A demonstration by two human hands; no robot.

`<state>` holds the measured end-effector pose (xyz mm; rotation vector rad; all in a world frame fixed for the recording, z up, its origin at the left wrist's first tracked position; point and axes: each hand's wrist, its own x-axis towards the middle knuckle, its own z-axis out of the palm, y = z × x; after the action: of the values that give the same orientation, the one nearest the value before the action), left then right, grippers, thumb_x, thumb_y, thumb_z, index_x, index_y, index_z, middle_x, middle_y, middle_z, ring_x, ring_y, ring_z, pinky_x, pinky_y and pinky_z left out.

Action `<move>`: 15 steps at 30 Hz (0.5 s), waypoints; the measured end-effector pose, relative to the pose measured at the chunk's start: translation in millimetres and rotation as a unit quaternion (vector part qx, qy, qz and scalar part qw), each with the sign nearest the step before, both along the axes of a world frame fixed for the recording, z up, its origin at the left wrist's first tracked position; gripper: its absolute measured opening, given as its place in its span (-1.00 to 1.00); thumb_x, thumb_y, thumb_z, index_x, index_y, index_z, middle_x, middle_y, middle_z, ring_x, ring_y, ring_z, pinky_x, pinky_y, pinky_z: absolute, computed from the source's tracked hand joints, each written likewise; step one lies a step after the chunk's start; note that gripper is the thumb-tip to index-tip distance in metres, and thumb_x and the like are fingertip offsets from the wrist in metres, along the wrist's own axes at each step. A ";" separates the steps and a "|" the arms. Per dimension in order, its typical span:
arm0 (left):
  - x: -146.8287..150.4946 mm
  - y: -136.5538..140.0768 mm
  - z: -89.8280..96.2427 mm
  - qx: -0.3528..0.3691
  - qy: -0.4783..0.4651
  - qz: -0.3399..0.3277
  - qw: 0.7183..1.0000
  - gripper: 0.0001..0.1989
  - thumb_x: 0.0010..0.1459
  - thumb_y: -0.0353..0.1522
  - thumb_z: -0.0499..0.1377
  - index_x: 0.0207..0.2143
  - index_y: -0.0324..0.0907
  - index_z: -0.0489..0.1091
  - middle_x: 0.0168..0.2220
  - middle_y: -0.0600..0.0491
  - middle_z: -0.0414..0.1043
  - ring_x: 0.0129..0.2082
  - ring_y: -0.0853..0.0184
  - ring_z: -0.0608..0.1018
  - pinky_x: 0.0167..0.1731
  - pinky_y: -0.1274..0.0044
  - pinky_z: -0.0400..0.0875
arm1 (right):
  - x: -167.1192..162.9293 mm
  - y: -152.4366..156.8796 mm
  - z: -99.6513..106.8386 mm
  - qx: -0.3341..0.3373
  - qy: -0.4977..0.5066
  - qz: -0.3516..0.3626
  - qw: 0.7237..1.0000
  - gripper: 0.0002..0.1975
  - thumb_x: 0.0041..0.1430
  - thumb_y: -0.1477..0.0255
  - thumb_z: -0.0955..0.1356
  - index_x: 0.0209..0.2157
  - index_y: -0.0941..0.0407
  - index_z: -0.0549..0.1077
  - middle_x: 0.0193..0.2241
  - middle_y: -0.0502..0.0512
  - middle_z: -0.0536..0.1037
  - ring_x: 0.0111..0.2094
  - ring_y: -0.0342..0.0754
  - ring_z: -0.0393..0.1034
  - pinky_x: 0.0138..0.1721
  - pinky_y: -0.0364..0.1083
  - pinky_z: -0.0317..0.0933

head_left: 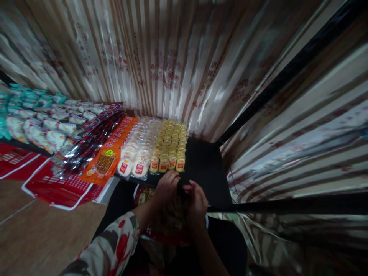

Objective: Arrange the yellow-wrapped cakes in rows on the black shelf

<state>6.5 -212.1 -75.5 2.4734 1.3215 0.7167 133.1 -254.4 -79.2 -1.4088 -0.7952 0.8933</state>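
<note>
My left hand point(168, 187) is at the front edge of the black table point(202, 165), just in front of the yellow-wrapped snack packs point(171, 162). Its fingers are bent together, and what they hold, if anything, is hidden. Close beside it on the right, my right hand point(197, 201) has its fingers curled in toward the left one. Whatever lies between the fingertips is too dark to make out. Below both hands, on my lap, rests a red-edged bag or basket point(163, 237) with small wrapped pieces inside, partly covered by my wrists.
Left of the yellow packs stand rows of round white wrapped cakes point(140, 165), an orange snack pouch point(100, 166), dark packets point(89, 138), white packets point(57, 132) and teal packets point(31, 96). Red bags point(60, 188) hang along the front edge. A striped curtain point(161, 65) and black poles point(258, 103) enclose the table.
</note>
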 end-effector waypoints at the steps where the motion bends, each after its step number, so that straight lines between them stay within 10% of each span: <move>1: -0.3 -9.7 -1.2 -0.007 -0.018 0.001 1.000 -0.67 0.18 -0.50 -0.13 -0.11 -0.37 0.34 -0.05 -0.09 0.33 0.04 0.24 0.30 0.09 0.42 0.16 | 3.3 -13.6 -4.8 -0.033 -0.036 0.020 0.999 -0.60 0.15 0.14 0.20 -0.18 0.12 0.44 -0.39 0.09 0.55 -0.31 -0.03 0.42 -0.22 -0.05 0.27; 7: 10.7 -77.8 -41.4 -0.173 -0.037 -0.070 0.982 -0.71 0.06 -0.50 0.00 -0.15 -0.23 0.38 -0.11 -0.07 0.40 -0.09 0.27 0.40 -0.06 0.42 0.34 | 33.3 -47.1 -53.5 -0.166 -0.278 0.160 0.933 -0.68 0.07 0.28 0.22 -0.25 0.08 0.51 -0.16 0.16 0.54 -0.09 0.07 0.38 -0.03 0.01 0.20; 15: 17.6 -85.1 -71.2 -0.414 -0.043 0.063 0.907 -0.58 0.03 -0.50 -0.02 -0.04 -0.26 0.35 -0.06 -0.15 0.44 -0.04 0.18 0.46 -0.01 0.39 0.28 | 18.6 -21.7 -81.0 -0.238 -0.471 0.296 0.796 -0.56 0.07 0.58 0.18 -0.02 0.05 0.40 -0.05 0.15 0.50 -0.03 0.00 0.37 -0.01 -0.06 0.17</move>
<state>24.1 -297.2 -146.7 1.6661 1.3765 0.1963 151.7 -276.0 -160.1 -2.1447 -1.9561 0.8502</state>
